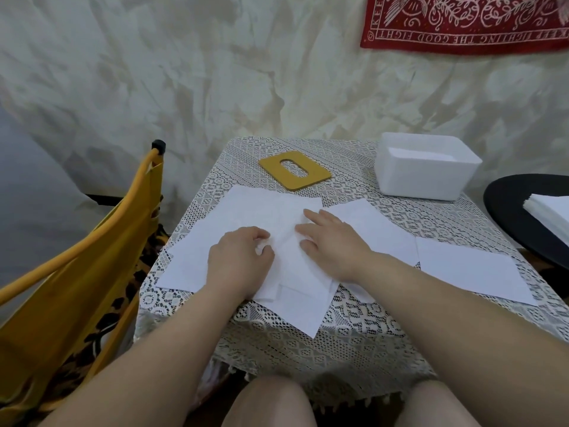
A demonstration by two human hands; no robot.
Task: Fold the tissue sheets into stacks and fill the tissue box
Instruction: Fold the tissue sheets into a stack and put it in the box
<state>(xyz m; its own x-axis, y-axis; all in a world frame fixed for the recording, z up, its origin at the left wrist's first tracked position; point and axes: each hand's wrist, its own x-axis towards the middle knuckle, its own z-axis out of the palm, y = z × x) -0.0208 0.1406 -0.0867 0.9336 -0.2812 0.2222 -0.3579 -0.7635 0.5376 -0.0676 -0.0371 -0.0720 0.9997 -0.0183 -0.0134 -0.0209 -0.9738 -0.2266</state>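
Note:
Several white tissue sheets (261, 211) lie overlapped on the lace-covered table (354, 322). My left hand (238, 260) pinches a fold of tissue between thumb and curled fingers at the middle of the pile. My right hand (329, 238) presses flat on the sheets just to the right, fingers straight and spread. Another sheet (468, 269) lies apart on the right. The open white tissue box (425, 164) stands at the back right with some white tissue inside. Its yellow lid (295, 171), with an oval slot, lies flat at the back centre.
A black round tray (508, 211) at the right edge carries a stack of unfolded tissues (551, 211). A yellow folding chair (92, 257) stands close on the left. A wall with a red cloth (462, 23) is behind. My knees show below the table's front edge.

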